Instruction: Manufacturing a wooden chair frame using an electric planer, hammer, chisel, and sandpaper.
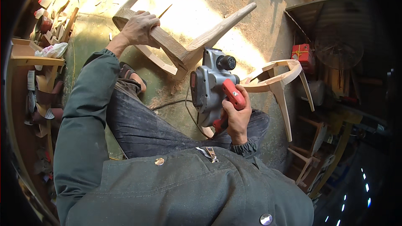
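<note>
My left hand [139, 28] is wrapped over the top of a pale wooden chair frame [169, 46], with its fingers over the far side of the rail. One tapered leg of the frame slants up to the right, and another rises at the far left. In my right hand [238, 119] is the red handle of a grey belt sander [209, 86] with a round black knob. The sander is tipped on its side near the frame's right corner, over my lap. Whether it touches the wood I cannot tell.
A second wooden chair frame [272, 84] stands to the right on its legs. A dark cord [172, 104] trails by my knees. Wood scraps [58, 29] and rolled abrasive belts [44, 94] crowd the left side. A red box [302, 57] sits at right. Sawdust covers the sunlit floor.
</note>
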Available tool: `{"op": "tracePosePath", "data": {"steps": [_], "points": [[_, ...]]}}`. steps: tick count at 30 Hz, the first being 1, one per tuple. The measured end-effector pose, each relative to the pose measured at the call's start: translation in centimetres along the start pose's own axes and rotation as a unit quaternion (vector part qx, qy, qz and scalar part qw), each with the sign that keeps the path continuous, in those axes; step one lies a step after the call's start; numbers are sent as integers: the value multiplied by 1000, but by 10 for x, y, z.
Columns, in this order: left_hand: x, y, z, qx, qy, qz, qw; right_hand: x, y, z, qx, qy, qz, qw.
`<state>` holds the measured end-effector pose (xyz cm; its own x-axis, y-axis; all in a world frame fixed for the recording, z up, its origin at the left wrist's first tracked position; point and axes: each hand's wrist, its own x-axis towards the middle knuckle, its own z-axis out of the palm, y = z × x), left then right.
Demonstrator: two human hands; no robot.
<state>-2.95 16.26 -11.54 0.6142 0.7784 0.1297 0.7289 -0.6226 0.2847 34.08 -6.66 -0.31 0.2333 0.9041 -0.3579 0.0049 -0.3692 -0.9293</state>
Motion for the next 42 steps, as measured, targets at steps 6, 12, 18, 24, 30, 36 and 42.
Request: {"op": "tracePosePath", "data": {"steps": [6,12,18,24,30,36,42], "points": [[-12,18,7,24,43,-121,991,1,12,9,-42,-51,-51,997],[-13,23,13,-52,45,-244,967,8,14,16,-108,-88,-99,985],[-15,27,26,-43,74,-230,969,14,15,18,-164,-108,-130,972],[-20,24,32,-36,60,-230,971,27,9,28,-187,-118,-187,957],[-23,17,34,-38,45,-230,971,44,-2,41,-210,-150,-258,931],[-23,35,25,-21,22,-243,970,58,-39,57,-132,-138,-180,965],[-4,44,5,55,-63,-217,973,50,-37,-23,-6,-31,-100,994]]}}
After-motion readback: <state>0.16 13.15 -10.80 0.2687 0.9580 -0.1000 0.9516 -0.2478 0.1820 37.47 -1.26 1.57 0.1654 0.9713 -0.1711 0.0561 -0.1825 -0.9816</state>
